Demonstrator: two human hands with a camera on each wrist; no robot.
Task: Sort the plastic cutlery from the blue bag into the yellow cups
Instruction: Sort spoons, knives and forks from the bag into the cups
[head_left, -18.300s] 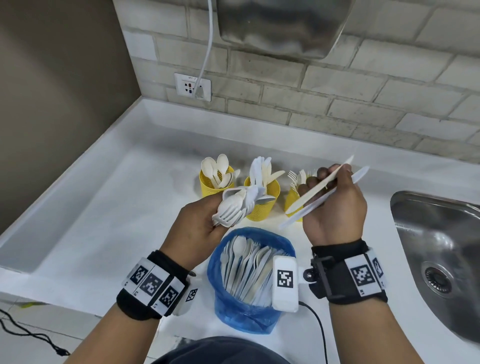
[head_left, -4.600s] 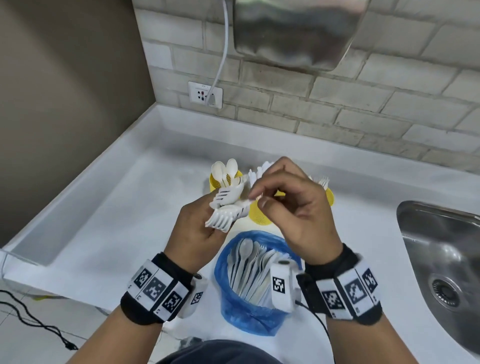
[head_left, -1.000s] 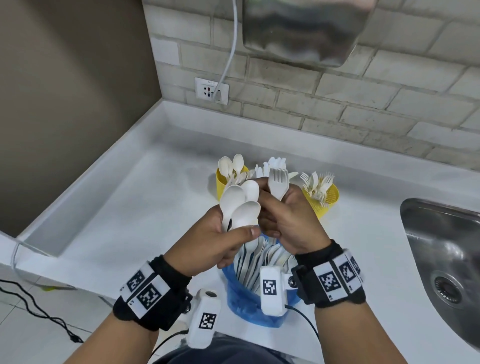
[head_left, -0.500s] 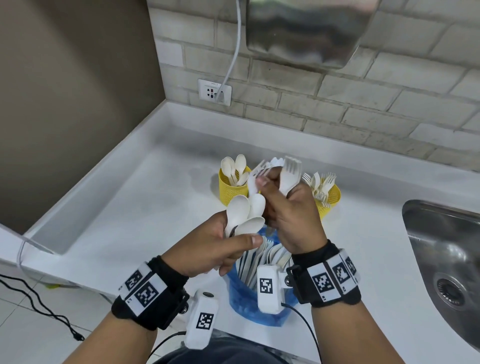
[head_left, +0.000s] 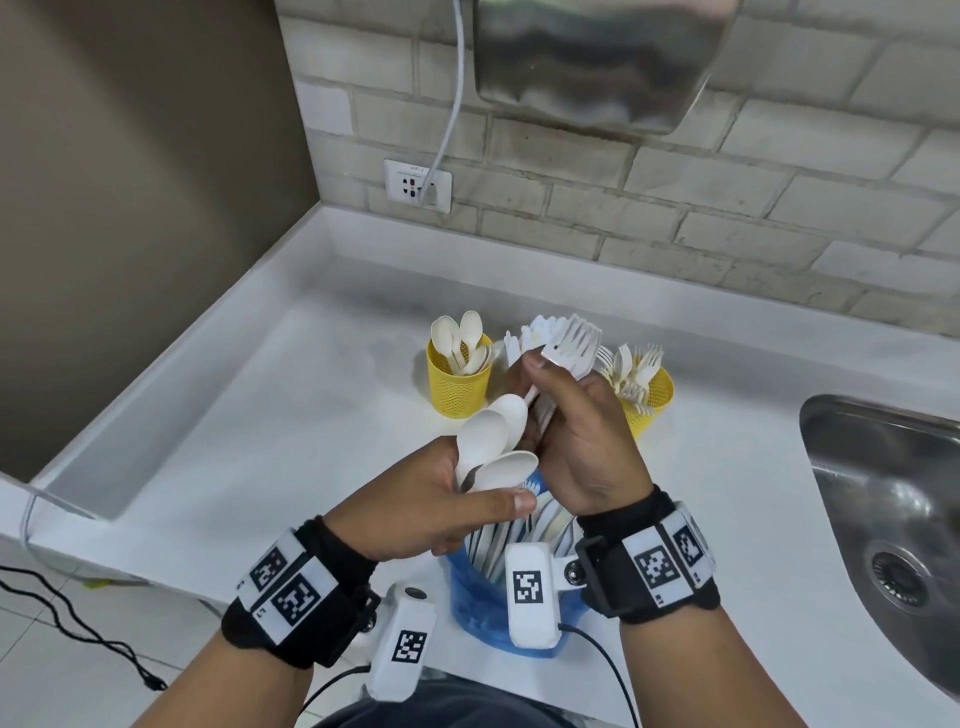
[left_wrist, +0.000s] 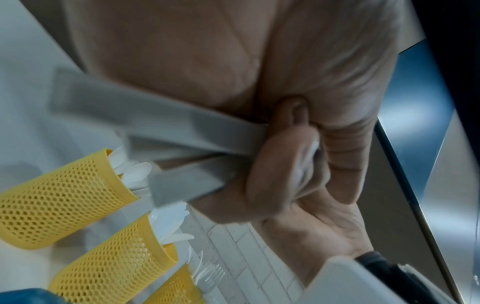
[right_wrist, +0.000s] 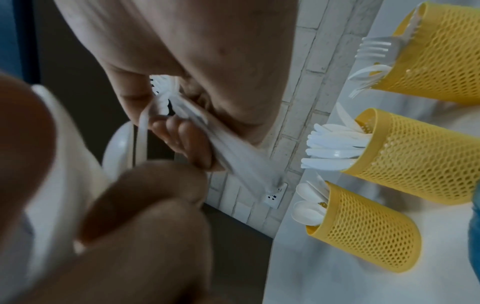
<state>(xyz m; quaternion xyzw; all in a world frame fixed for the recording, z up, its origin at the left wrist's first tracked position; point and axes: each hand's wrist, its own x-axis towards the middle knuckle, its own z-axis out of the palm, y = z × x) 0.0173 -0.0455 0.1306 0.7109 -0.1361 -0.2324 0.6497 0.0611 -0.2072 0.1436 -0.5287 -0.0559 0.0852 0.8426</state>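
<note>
3 yellow cups (right_wrist: 413, 148) in wrist views; head view hides 1

Three cups (head_left: 459, 383) stand in a row on the worktop (head_left: 291, 415), behind the bag (head_left: 480, 613). The sink (head_left: 893, 499) lies to the right, and the socket (head_left: 417, 185) is on the wall behind.

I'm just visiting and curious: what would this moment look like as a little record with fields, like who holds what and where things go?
Left hand: grips spoons, bowls up
Right hand: grips forks, tines up
Blue bag: under the hands, cutlery inside
Left cup: spoons
Middle cup: mostly hidden in the head view; white cutlery, type unclear
Right cup: forks
Surface: white counter
Nearby: sink on the right, wall socket
</note>
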